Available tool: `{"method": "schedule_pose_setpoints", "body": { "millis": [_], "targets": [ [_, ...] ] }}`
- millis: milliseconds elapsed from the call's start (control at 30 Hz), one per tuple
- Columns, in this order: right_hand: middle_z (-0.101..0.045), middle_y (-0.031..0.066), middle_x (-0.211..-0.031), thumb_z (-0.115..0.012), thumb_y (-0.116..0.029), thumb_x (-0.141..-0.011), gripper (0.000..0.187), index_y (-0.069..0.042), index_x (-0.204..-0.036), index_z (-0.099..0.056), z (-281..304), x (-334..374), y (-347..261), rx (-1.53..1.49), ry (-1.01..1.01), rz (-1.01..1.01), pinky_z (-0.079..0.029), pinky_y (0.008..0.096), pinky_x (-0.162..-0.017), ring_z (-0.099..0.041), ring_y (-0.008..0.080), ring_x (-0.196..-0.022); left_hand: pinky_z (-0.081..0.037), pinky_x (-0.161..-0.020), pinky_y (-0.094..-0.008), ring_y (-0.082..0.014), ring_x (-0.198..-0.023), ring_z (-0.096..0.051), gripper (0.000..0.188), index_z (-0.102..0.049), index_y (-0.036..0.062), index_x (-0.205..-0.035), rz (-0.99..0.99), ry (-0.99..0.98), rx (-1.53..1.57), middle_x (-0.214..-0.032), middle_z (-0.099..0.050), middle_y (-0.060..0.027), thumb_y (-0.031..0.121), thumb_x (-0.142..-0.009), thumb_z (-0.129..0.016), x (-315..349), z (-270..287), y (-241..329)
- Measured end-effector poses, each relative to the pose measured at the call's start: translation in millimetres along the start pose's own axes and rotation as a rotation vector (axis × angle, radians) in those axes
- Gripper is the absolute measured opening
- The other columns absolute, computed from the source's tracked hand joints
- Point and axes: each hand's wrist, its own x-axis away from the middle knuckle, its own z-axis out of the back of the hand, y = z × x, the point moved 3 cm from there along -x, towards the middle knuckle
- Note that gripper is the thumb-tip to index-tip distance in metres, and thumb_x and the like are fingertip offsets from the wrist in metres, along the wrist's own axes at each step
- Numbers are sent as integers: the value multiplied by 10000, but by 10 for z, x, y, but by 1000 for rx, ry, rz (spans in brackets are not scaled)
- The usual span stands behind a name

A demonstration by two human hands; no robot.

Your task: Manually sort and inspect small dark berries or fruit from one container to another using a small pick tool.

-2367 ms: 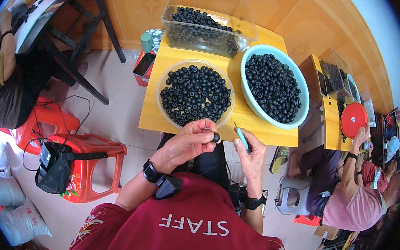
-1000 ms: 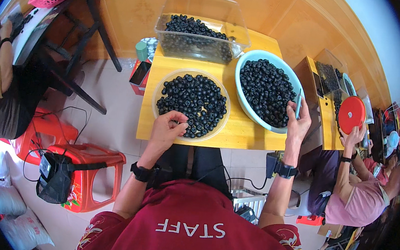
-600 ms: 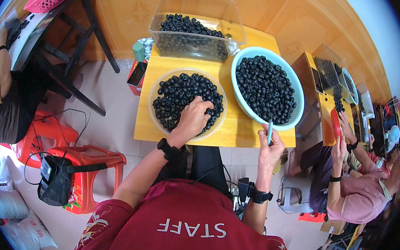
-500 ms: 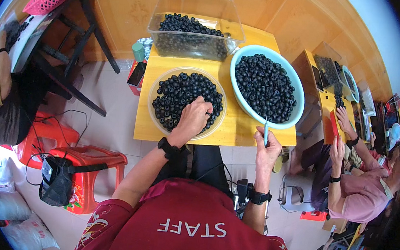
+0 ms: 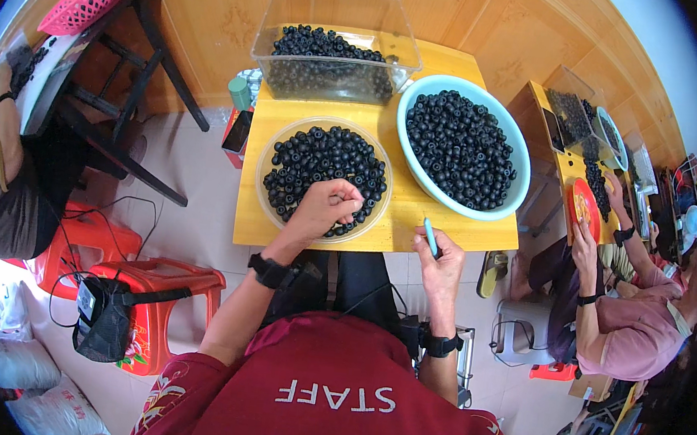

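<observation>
My left hand (image 5: 326, 209) hovers over a clear round tray (image 5: 260, 191) of black ring-shaped pieces (image 5: 321, 152). Its fingers are pinched together, and I cannot make out what lies between them. A slim, light-blue pen-shaped tool (image 5: 430, 237) is gripped in my right hand (image 5: 442, 268) at the table's front edge, its upper end leaning to the left. Behind that hand, a pale blue basin (image 5: 522, 184) is heaped with similar black pieces. A clear rectangular bin (image 5: 336, 82) at the back of the table holds more of them.
The yellow table (image 5: 401, 238) carries all three containers. A phone (image 5: 239, 130) on a red box and a green-lidded bottle (image 5: 240, 90) are beside its left edge. Red stools (image 5: 184, 273) stand at left. Co-workers sit on both sides; one at right holds a red plate (image 5: 584, 208).
My left hand has shifted slightly left and down, its fingers lifting off the pieces. My right hand has drawn left and down from the basin's rim, tilting the blue tool leftward.
</observation>
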Motion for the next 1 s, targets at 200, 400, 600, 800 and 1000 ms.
{"method": "schedule_pose_setpoints", "body": {
  "millis": [200, 400, 600, 800, 1000],
  "targets": [
    [-638, 77, -774, -635, -87, -785, 196, 26, -946, -633, -198, 98, -182, -17, -156, 54, -448, 235, -611, -564, 103, -675, -503, -656, -217, -121, -725, -592, 136, -544, 48, -975, 213, 15, 923, -851, -599, -46, 54, -842, -571, 437, 82, 118],
    [-615, 126, -734, -605, -110, -811, 175, 17, -928, -637, -385, 180, -549, -7, -257, 230, -430, 254, -529, -561, 166, -588, -491, -653, -220, -113, -734, -592, 146, -579, 48, -987, 188, -54, 1119, -870, -613, -58, 61, -841, -577, 562, 24, 62],
    [-601, 103, -683, -634, -112, -781, 152, -38, -913, -651, -434, 235, -752, 148, -257, 353, -390, 277, -457, -513, 176, -481, -491, -678, -226, -109, -747, -595, 158, -595, 43, -995, 174, -76, 1181, -875, -615, -38, 52, -838, -582, 572, -35, -9],
    [-586, 103, -657, -641, -123, -774, 151, -57, -910, -651, -466, 245, -775, 193, -261, 383, -402, 296, -460, -525, 202, -485, -495, -689, -235, -115, -761, -598, 158, -591, 40, -989, 168, -93, 1132, -895, -611, -33, 40, -831, -588, 614, -49, 18],
    [-584, 104, -652, -638, -129, -779, 153, -58, -914, -651, -467, 245, -795, 207, -270, 394, -408, 302, -463, -536, 208, -493, -500, -676, -235, -124, -750, -602, 151, -564, 36, -967, 174, -89, 1121, -858, -597, -35, 39, -821, -603, 603, -48, -45]
  ]
}}
